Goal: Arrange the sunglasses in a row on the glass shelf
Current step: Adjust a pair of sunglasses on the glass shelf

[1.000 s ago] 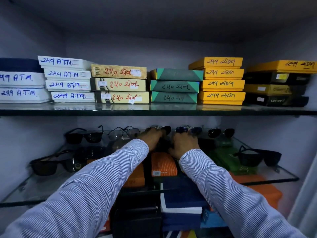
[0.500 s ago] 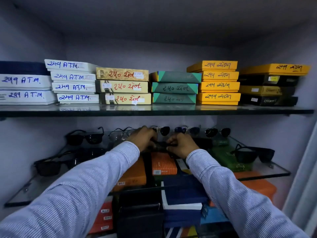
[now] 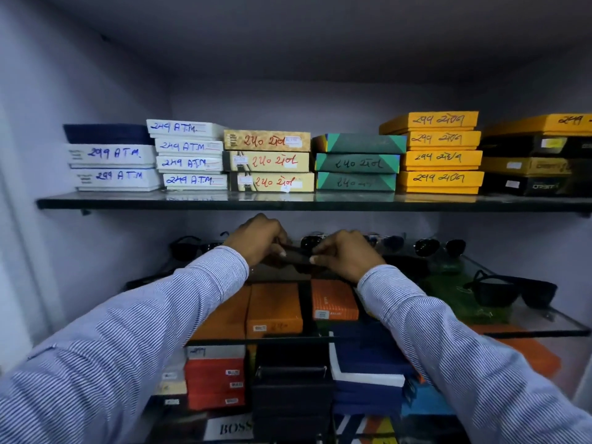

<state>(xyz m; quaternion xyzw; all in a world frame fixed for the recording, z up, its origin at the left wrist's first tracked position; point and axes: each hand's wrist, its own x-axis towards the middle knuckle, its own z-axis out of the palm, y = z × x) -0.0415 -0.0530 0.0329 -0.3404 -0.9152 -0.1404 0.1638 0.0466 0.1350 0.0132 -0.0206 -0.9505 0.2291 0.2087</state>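
While both hands reach under the upper shelf (image 3: 192, 202), the left hand (image 3: 256, 238) and right hand (image 3: 344, 254) meet over the middle of the glass shelf (image 3: 544, 331), fingers (image 3: 315, 258) of each pinched onto a dark pair of sunglasses (image 3: 296, 253) held between them, above the glass. Little headroom separates the knuckles from the upper shelf's front edge. Along the back wall, more pairs stand in a row: a black pair (image 3: 189, 248) at left, round-lensed pairs (image 3: 440, 246) at right. Another black pair (image 3: 512, 291) sits alone near the glass shelf's right front corner, beside a green case (image 3: 448, 293). Open glass lies toward the left edge. Labelled boxes (image 3: 267, 161) crowd the upper shelf; orange boxes (image 3: 274, 309) show through the glass below the wrists.
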